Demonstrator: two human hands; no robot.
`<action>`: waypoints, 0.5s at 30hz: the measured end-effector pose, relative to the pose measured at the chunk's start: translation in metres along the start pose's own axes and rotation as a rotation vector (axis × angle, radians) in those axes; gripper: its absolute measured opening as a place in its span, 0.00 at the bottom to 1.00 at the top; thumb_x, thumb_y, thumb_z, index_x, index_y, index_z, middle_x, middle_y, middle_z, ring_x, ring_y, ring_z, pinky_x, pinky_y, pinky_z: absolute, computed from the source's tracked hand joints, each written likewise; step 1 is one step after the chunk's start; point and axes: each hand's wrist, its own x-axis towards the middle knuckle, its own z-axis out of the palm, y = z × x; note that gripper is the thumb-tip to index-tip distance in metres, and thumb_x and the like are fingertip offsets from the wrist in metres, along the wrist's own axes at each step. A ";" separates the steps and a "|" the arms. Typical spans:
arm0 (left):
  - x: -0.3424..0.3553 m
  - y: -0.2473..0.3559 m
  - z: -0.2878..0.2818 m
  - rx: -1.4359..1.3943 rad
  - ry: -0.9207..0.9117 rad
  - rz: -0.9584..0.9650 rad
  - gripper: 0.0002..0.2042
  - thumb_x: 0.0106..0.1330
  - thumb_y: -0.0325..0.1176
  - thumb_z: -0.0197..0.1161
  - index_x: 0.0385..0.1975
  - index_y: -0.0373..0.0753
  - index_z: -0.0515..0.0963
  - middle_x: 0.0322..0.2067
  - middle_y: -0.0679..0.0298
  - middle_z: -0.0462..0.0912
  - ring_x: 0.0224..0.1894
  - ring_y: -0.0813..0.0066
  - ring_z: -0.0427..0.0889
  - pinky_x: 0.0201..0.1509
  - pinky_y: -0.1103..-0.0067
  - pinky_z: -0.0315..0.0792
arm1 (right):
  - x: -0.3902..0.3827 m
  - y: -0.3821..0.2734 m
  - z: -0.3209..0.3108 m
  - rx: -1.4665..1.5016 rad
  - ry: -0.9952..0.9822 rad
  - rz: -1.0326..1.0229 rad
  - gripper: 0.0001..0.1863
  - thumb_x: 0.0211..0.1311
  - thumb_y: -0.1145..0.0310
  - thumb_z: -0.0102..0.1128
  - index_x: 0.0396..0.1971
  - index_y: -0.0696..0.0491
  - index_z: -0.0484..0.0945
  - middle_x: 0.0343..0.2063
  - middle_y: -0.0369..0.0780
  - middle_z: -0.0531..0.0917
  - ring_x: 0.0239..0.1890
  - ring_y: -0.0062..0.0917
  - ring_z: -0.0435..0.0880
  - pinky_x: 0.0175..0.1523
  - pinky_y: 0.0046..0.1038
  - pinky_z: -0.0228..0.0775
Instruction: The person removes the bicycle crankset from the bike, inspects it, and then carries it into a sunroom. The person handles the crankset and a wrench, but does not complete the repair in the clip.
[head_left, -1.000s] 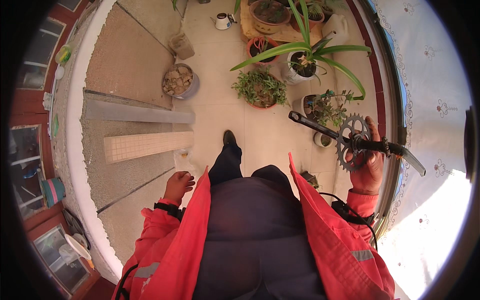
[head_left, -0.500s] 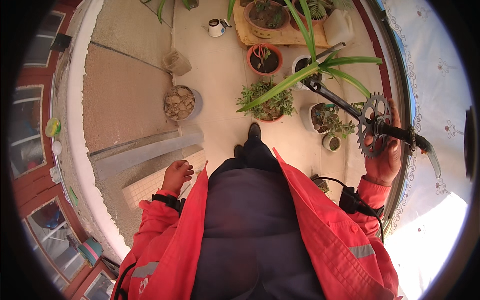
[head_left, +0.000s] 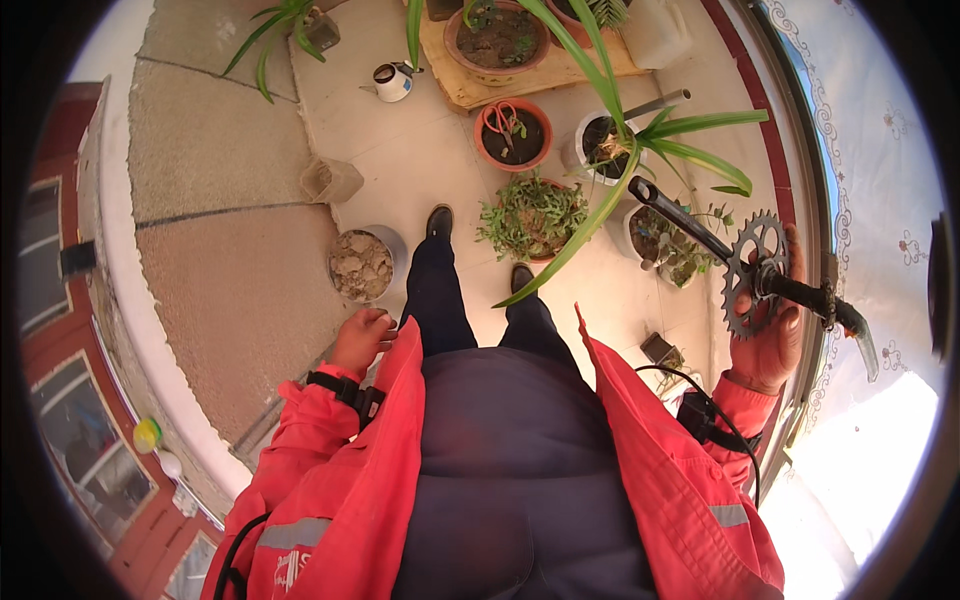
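Note:
At the right, my right hand [head_left: 775, 350] is closed around a black bicycle crankset [head_left: 768, 280], gripping it behind its toothed chainring. One crank arm points up and left over the potted plants. The other side runs right to a worn, bent grey end near the patterned curtain. Part of my palm and some fingers are hidden behind the chainring. On the left, my left hand [head_left: 364, 342] hangs beside my red jacket with its fingers loosely curled in. Nothing shows in it. It is nearest to a pale bucket [head_left: 394, 250] of dry clods on the floor.
Ahead stand a leafy potted plant [head_left: 535, 217], a red-brown pot [head_left: 548, 140] with red-handled scissors, and a long-leaved plant in a white pot [head_left: 583, 150]. A wooden board [head_left: 455, 75] bears more pots. A white mug-like container [head_left: 397, 85] and a clear plastic tub [head_left: 335, 182] sit farther left.
My feet have stepped forward and apart, and the pots and bucket lie closer to me. The crankset stays in my right hand. My left hand has moved slightly, its fingers still curled.

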 end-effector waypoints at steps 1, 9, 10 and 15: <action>0.018 0.016 0.004 0.032 -0.038 -0.007 0.17 0.70 0.35 0.58 0.51 0.30 0.72 0.43 0.56 0.82 0.41 0.67 0.84 0.43 0.76 0.78 | 0.009 0.006 0.000 0.011 0.056 -0.020 0.63 0.45 0.51 0.80 0.73 0.59 0.45 0.45 0.46 0.82 0.33 0.27 0.84 0.36 0.21 0.76; 0.108 0.130 -0.069 0.314 -0.169 -0.004 0.16 0.69 0.32 0.59 0.52 0.29 0.72 0.39 0.57 0.82 0.36 0.71 0.83 0.37 0.78 0.77 | -0.025 0.042 0.089 0.104 0.275 -0.017 0.62 0.48 0.53 0.79 0.73 0.58 0.42 0.50 0.46 0.80 0.38 0.27 0.84 0.39 0.23 0.80; 0.112 0.140 -0.070 0.363 -0.166 0.024 0.16 0.69 0.32 0.59 0.51 0.30 0.72 0.38 0.57 0.82 0.35 0.72 0.83 0.37 0.78 0.77 | -0.030 0.046 0.096 0.097 0.307 -0.015 0.63 0.47 0.54 0.79 0.73 0.58 0.42 0.49 0.46 0.80 0.39 0.28 0.84 0.39 0.24 0.80; 0.123 0.174 -0.066 0.491 -0.183 0.030 0.13 0.69 0.33 0.59 0.47 0.31 0.76 0.35 0.59 0.83 0.32 0.74 0.82 0.35 0.78 0.77 | -0.035 0.054 0.120 0.135 0.383 -0.018 0.62 0.45 0.57 0.81 0.72 0.59 0.45 0.46 0.41 0.79 0.45 0.32 0.82 0.37 0.27 0.82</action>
